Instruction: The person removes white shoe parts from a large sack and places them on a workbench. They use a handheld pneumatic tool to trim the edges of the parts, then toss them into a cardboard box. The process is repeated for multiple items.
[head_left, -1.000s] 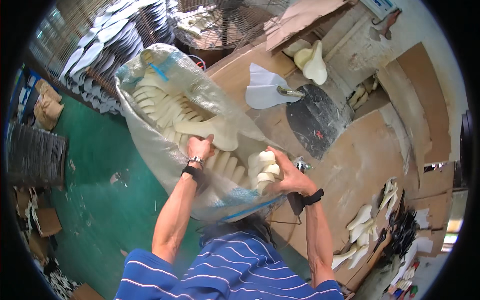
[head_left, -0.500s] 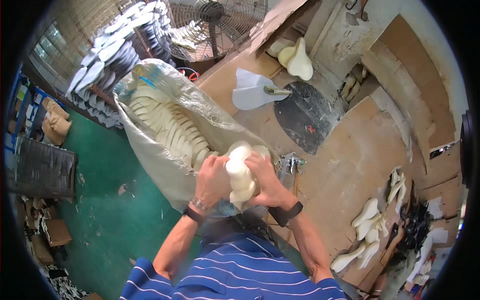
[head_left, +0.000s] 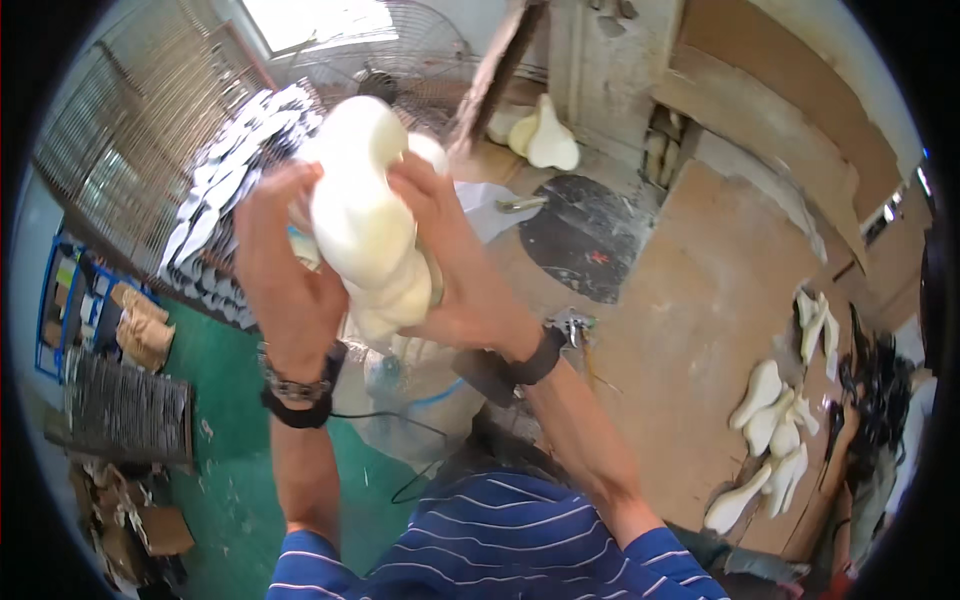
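Observation:
Both my hands hold up a stack of cream foam bicycle saddle pads [head_left: 360, 215]. My left hand [head_left: 285, 245] is closed on the stack's left side, slightly smeared by motion. On the opposite side, my right hand [head_left: 450, 260] wraps round it, fingers near the upper end. The pads largely hide the big translucent sack below; only its lower part [head_left: 415, 410] shows. On the bench to the right lie more loose cream pads [head_left: 765, 420], and a large pale pad [head_left: 553, 140] leans near the back wall.
A cardboard-covered bench [head_left: 715, 290] extends to my right, with a round black patch [head_left: 580, 240] and a small metal spray gun [head_left: 572, 325]. Stacked grey saddle-shaped pieces [head_left: 215, 215] stand at the far left, before a large fan [head_left: 375, 85]. Green floor [head_left: 235, 400] lies left.
The stack of foam bicycle saddle pads has risen from the sack's near end, up and to the left, with both hands still gripping it. The view has also shifted.

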